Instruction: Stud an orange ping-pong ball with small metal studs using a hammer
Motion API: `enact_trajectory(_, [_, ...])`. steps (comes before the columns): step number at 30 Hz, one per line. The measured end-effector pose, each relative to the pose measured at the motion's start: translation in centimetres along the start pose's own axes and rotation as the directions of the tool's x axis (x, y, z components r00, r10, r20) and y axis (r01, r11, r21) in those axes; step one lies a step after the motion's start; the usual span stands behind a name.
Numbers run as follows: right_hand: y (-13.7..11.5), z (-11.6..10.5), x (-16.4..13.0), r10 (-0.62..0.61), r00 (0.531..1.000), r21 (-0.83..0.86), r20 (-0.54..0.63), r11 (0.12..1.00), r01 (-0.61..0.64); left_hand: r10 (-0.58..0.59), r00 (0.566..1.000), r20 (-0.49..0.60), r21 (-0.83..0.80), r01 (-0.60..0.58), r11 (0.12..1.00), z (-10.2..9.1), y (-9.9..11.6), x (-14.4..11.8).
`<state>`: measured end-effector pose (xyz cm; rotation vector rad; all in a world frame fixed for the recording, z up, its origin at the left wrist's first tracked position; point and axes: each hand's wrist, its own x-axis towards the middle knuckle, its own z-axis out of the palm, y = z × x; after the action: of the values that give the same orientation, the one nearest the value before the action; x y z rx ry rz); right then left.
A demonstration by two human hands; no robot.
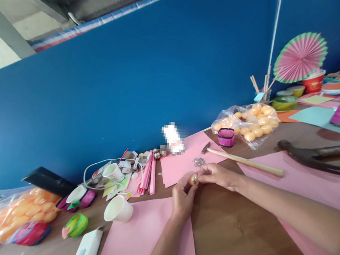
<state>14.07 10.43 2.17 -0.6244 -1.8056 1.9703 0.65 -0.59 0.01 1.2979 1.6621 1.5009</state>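
Note:
Over the brown table (224, 214), my left hand (182, 201) pinches a small golden ball with a shiny silvery spot (194, 179) between thumb and fingers. From the right, my right hand (217, 175) brings its closed fingertips against the ball's side. Whether those fingers also hold something small, I cannot make out. Just beyond my hands, a little heap of silvery bits (199, 162) lies on a pink sheet (175, 167). A small hammer with a pale wooden handle (246, 162) rests behind my right hand.
A claw hammer (312, 154) lies at right. Bags of orange egg-shaped balls (259, 120) stand at the back and far left. A white paper cup (119, 209) tilts on another pink sheet (138, 235). Pink strips (147, 176) and a cable clutter the back. A blue partition (132, 81) rises behind.

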Motion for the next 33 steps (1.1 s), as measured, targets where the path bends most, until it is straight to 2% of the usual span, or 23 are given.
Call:
enact_trajectory(6, [-0.1,0.0,0.0,-0.019,1.0,-0.037,-0.023,0.999,0.019,0.03,0.999,0.014,0.059,-0.03,0.998,0.0,-0.1,0.0])
enact_trajectory(11, [0.1,0.2,0.1,-0.009,1.0,0.038,0.01,0.999,0.008,0.037,0.999,0.018,0.059,-0.038,0.997,-0.1,-0.2,0.0])
enact_trajectory(21, [0.6,0.1,0.3,-0.029,0.999,0.196,0.036,0.98,0.022,-0.014,1.0,0.021,-0.09,0.016,0.996,0.0,-0.3,0.0])
enact_trajectory(25, [0.4,0.2,0.2,-0.047,0.999,0.146,0.017,0.988,0.044,-0.018,0.998,0.056,-0.131,0.025,0.991,0.0,-0.1,-0.1])
enact_trajectory(28, [0.5,0.4,0.1,-0.064,0.998,0.066,0.003,0.996,0.064,-0.022,0.999,0.039,-0.121,0.026,0.992,0.0,0.4,-0.1])
enact_trajectory(33, [1.0,0.5,0.1,-0.17,0.985,-0.086,0.004,0.982,0.17,-0.018,1.0,0.01,-0.117,0.019,0.993,0.0,0.8,-0.1])
